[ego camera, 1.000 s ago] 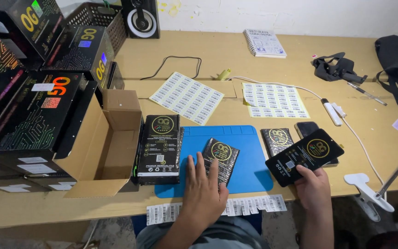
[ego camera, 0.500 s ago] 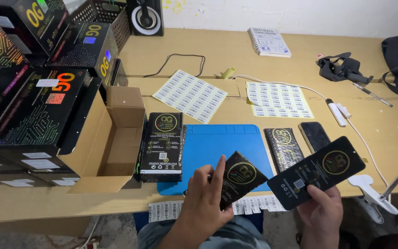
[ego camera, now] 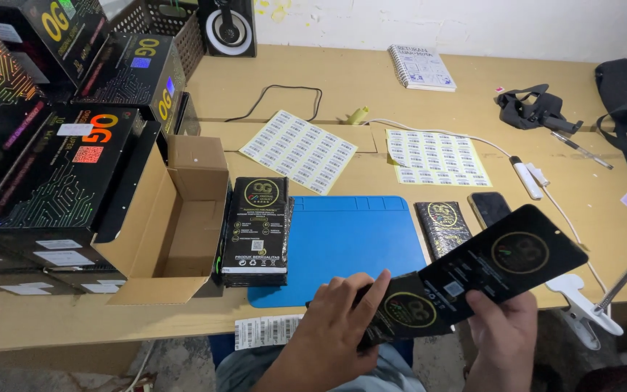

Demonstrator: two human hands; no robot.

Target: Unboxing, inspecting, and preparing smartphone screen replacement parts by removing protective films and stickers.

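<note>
left hand (ego camera: pixel 332 327) grips one small black packet (ego camera: pixel 400 312) and right hand (ego camera: pixel 502 327) grips one bigger black packet (ego camera: pixel 509 261), both off the surface's (ego camera: pixel 371 87) front edge. where they overlap, the small packet's edge is hidden. two label sheets (ego camera: pixel 299 149) lie mid-surface.

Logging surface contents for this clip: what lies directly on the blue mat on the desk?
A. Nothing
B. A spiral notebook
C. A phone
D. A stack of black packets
A: the blue mat is bare; the stack of black packets stands at its left edge, and the phone lies off to its right.
</note>
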